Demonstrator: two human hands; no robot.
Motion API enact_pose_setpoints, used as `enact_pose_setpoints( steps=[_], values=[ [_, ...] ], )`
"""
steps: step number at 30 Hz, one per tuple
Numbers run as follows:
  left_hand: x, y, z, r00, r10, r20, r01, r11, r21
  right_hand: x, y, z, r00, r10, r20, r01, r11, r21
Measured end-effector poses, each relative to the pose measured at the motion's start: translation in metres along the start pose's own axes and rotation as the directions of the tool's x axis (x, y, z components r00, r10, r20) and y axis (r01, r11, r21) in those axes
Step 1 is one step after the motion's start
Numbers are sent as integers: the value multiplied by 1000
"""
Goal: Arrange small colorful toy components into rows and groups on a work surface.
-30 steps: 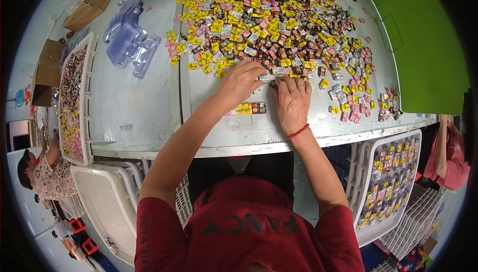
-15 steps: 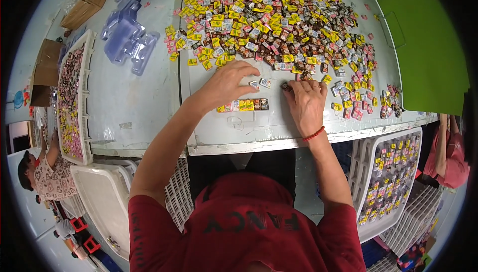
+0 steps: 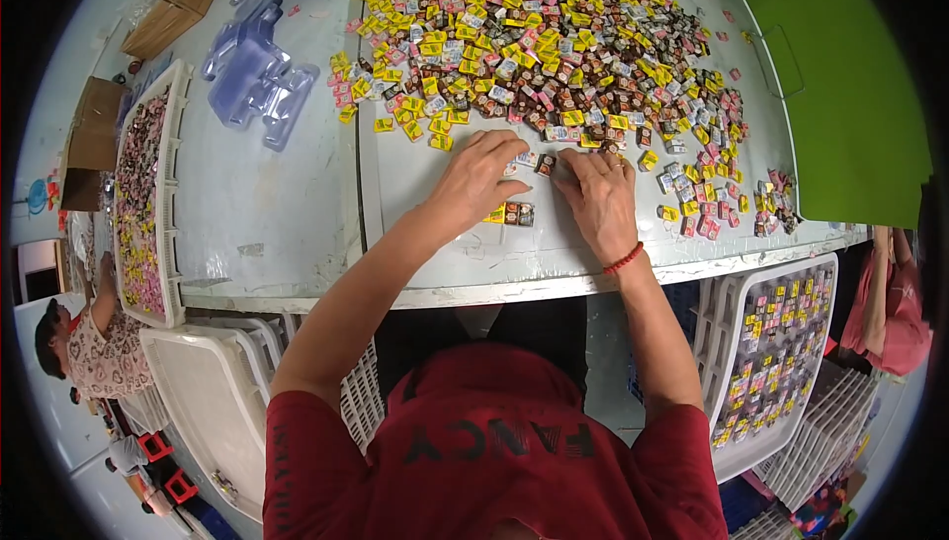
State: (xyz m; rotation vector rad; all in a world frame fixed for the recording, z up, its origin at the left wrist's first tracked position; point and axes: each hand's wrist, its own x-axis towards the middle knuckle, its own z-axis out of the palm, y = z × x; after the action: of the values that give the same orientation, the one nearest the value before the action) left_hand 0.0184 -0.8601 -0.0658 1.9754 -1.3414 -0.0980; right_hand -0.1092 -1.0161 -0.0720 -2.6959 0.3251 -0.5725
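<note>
My left hand [image 3: 479, 182] curves over the table, thumb and fingers apart, beside small white boxes [image 3: 528, 160] partly covered by its fingertips. To their right is a small dark brown box [image 3: 546, 164]. The bent, close-together fingers of my right hand [image 3: 600, 194] meet its right side, a red bead bracelet on that wrist. Nearer to me lies a short row of little boxes, with yellow [image 3: 495, 215] and brown [image 3: 519, 213] ones showing. My left hand hides that row's left part.
A wide heap of small coloured boxes [image 3: 554, 46] covers the far table. Clear plastic trays [image 3: 262, 81] lie at the left, near a white crate [image 3: 178, 184]. A filled white tray [image 3: 727, 372] stands low at right, beside a green surface [image 3: 870, 95]. People work at both sides.
My left hand has shifted right and slightly nearer, now covering the row's left part. My right hand has moved a little left and away, bringing the brown box up to the white ones.
</note>
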Motion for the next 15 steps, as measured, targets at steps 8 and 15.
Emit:
enact_pose_setpoints(
  steps=[8, 15],
  values=[
    [9, -2, 2, 997, -49, 62, 53, 996, -70, 7, 4, 6, 995, -98, -16, 99, 993, 62],
    [9, 4, 7, 996, -94, -6, 94, 995, -39, 2, 5, 3, 994, -96, -53, 100, 993, 65]
  ],
)
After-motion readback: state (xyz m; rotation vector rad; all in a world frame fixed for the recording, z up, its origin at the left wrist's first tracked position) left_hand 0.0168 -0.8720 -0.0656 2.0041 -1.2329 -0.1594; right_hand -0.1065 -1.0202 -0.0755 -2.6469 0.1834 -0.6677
